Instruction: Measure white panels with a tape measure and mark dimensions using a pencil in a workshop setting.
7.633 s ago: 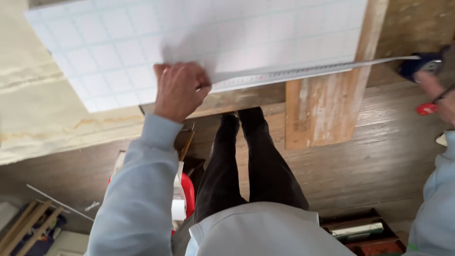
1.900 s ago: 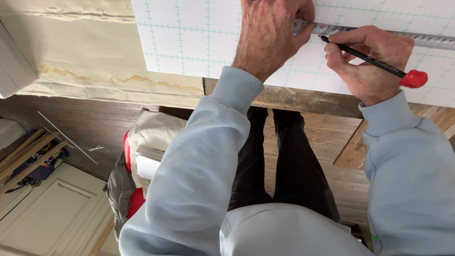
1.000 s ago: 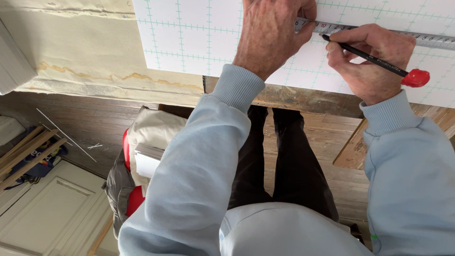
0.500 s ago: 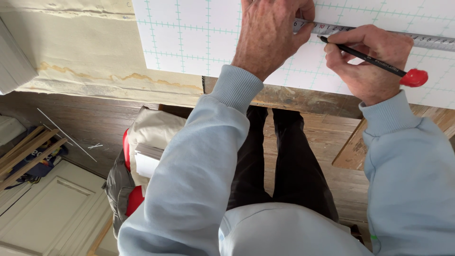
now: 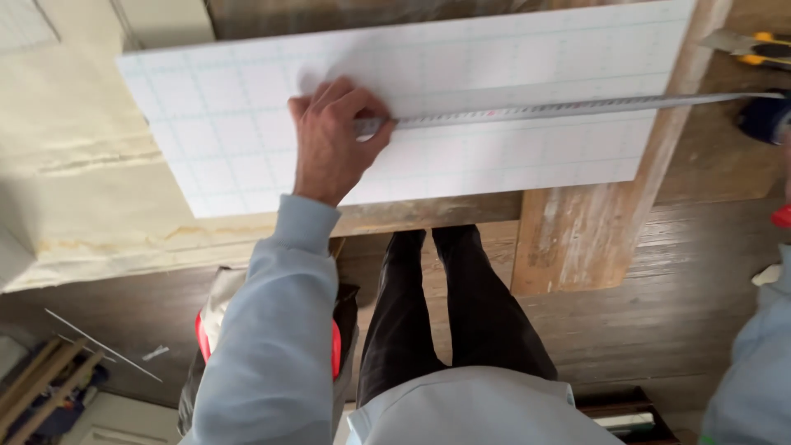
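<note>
A white gridded board lies across a wooden support. A metal tape measure blade stretches over it from left to right. My left hand presses down on the blade's left end, fingers curled over it. The blade runs to a dark blue tape case at the right edge. My right hand is out of the picture; only its light blue sleeve and a red pen cap show at the right edge.
A yellow utility knife lies at the top right. A worn wooden plank runs under the board. A red and grey tool bag stands on the dark wood floor by my legs. A beige slab lies left.
My right hand with the pen has left the board and gone out of view to the right. The view has pulled back, and the tape blade now spans the whole board.
</note>
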